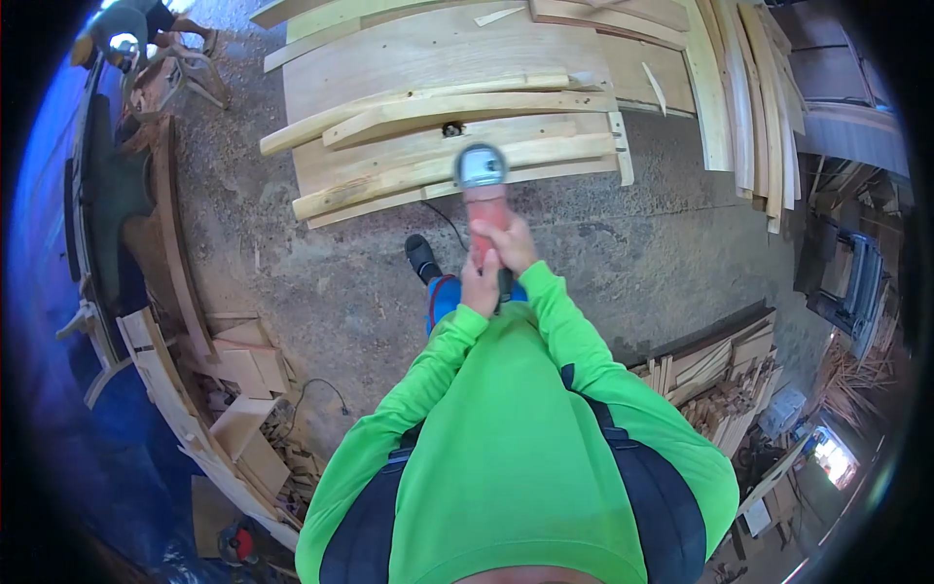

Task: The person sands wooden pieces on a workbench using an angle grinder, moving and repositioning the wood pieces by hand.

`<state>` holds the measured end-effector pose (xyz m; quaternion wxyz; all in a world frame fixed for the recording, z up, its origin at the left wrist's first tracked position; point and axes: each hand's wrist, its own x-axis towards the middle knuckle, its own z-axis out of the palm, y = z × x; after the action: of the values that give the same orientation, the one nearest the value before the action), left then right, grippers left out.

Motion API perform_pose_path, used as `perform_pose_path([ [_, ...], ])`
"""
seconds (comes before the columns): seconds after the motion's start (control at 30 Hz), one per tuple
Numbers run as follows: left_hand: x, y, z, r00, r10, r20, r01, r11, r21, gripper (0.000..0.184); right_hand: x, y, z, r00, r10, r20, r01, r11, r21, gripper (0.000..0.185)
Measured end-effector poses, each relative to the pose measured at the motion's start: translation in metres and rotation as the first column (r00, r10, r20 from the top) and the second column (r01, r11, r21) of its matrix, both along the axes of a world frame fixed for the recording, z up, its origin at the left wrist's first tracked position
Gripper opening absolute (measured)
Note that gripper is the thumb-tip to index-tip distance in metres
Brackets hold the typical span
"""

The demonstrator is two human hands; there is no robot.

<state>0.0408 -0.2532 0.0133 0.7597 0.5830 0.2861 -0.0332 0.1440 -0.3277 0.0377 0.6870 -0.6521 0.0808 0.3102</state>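
A red power tool with a round grey head (484, 200) is held in front of my body, its head over the edge of a long pale board (389, 181). My left hand (479, 284) is wrapped round the rear of the tool's body. Further forward, my right hand (511, 240) grips the same red body from the right side. A dark cord runs from near the boards toward my leg. Another curved board (467, 104) lies behind, with a small dark round object (451, 128) between the two.
A wide plywood sheet (428, 54) lies beneath the boards. Long planks (744, 107) stand at the right. Wood offcuts (720, 375) are piled at lower right, and more boards (248, 428) at lower left. Part of another person (126, 29) shows at upper left.
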Motion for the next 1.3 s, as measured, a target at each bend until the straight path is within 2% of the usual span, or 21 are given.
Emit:
perform_pose_path([
  [0.07, 0.000, -0.007, 0.004, 0.999, 0.039, 0.000, -0.039, 0.999, -0.016, 0.047, 0.001, -0.001, 0.004, 0.996, 0.078, 0.038, -0.078, 0.997, -0.009, 0.042],
  [0.1, 0.003, -0.013, 0.009, 0.999, 0.046, -0.004, -0.046, 0.999, -0.027, 0.047, 0.002, -0.003, 0.001, 0.995, 0.063, 0.075, -0.065, 0.998, 0.018, 0.041],
  [0.17, 0.013, -0.029, 0.018, 1.000, 0.002, 0.002, -0.002, 1.000, 0.017, 0.046, 0.009, -0.031, 0.000, 1.000, 0.012, 0.000, -0.012, 1.000, 0.011, 0.040],
  [0.27, 0.045, -0.074, 0.033, 0.995, -0.090, 0.039, 0.092, 0.994, -0.051, 0.045, 0.028, -0.086, 0.005, 0.991, -0.118, -0.061, 0.120, 0.993, 0.016, 0.036],
  [0.33, 0.062, -0.105, 0.020, 0.983, -0.157, 0.090, 0.159, 0.987, -0.016, 0.045, 0.039, -0.121, 0.008, 0.962, -0.216, -0.168, 0.227, 0.973, 0.050, 0.035],
  [0.37, 0.068, -0.120, 0.015, 0.983, -0.167, 0.081, 0.160, 0.983, 0.086, 0.045, 0.040, -0.133, 0.010, 0.958, -0.238, -0.159, 0.249, 0.967, 0.052, 0.034],
  [0.43, 0.072, -0.127, 0.017, 0.973, -0.213, 0.087, 0.205, 0.975, 0.086, 0.046, 0.050, -0.147, 0.026, 0.952, -0.276, -0.133, 0.285, 0.957, 0.060, 0.033],
  [0.5, 0.071, -0.130, 0.006, 0.975, -0.202, 0.090, 0.197, 0.979, 0.058, 0.047, 0.049, -0.146, 0.006, 0.970, -0.233, -0.073, 0.234, 0.972, 0.005, 0.033],
  [0.57, 0.060, -0.124, 0.008, 0.993, -0.100, 0.059, 0.098, 0.995, 0.029, 0.047, 0.047, -0.130, 0.024, 0.990, -0.138, -0.035, 0.135, 0.988, -0.075, 0.035],
  [0.6, 0.054, -0.124, 0.009, 0.998, -0.051, 0.039, 0.050, 0.999, 0.015, 0.047, 0.045, -0.124, 0.014, 0.995, -0.091, -0.050, 0.091, 0.996, -0.002, 0.037],
  [0.67, 0.046, -0.126, 0.010, 0.998, 0.062, 0.023, -0.062, 0.998, 0.006, 0.046, 0.045, -0.116, 0.026, 0.994, 0.071, 0.082, -0.064, 0.994, -0.086, 0.038],
  [0.7, 0.045, -0.127, 0.014, 0.993, 0.118, 0.014, -0.118, 0.993, 0.003, 0.045, 0.044, -0.119, 0.020, 0.995, 0.061, 0.082, -0.056, 0.997, -0.059, 0.038],
  [0.73, 0.047, -0.130, 0.017, 0.996, 0.090, 0.006, -0.090, 0.996, 0.022, 0.044, 0.044, -0.121, 0.011, 0.995, 0.050, 0.082, -0.048, 0.998, -0.031, 0.038],
  [0.77, 0.050, -0.135, 0.021, 0.998, 0.061, -0.002, -0.060, 0.997, 0.040, 0.044, 0.043, -0.124, 0.005, 0.996, 0.038, 0.081, -0.038, 0.999, -0.003, 0.038],
  [0.87, 0.073, -0.153, 0.028, 0.997, -0.053, 0.060, 0.047, 0.995, 0.089, 0.043, 0.055, -0.156, 0.003, 0.983, -0.151, -0.104, 0.153, 0.988, 0.014, 0.033],
  [0.9, 0.081, -0.159, 0.023, 0.993, -0.112, 0.041, 0.110, 0.993, 0.050, 0.044, 0.061, -0.169, 0.004, 0.973, -0.190, -0.129, 0.196, 0.980, 0.035, 0.032],
  [0.97, 0.095, -0.179, 0.019, 0.989, -0.119, 0.083, 0.110, 0.989, 0.097, 0.045, 0.070, -0.189, 0.008, 0.948, -0.262, -0.181, 0.279, 0.958, 0.074, 0.030],
  [1.07, 0.096, -0.179, 0.030, 0.984, -0.162, 0.078, 0.152, 0.981, 0.119, 0.048, 0.071, -0.196, 0.007, 0.956, -0.262, -0.131, 0.270, 0.962, 0.048, 0.031],
  [1.1, 0.093, -0.176, 0.038, 0.981, -0.184, 0.061, 0.177, 0.978, 0.111, 0.049, 0.067, -0.194, 0.001, 0.973, -0.223, -0.057, 0.223, 0.975, -0.016, 0.032],
  [1.2, 0.066, -0.168, 0.014, 0.999, -0.045, 0.016, 0.044, 0.996, 0.077, 0.050, 0.053, -0.170, 0.007, 0.992, -0.118, -0.034, 0.119, 0.993, 0.007, 0.034],
  [1.3, 0.055, -0.161, 0.016, 0.997, 0.082, 0.011, -0.083, 0.993, 0.084, 0.048, 0.049, -0.150, -0.005, 0.999, 0.048, 0.023, -0.048, 0.999, 0.007, 0.036],
])
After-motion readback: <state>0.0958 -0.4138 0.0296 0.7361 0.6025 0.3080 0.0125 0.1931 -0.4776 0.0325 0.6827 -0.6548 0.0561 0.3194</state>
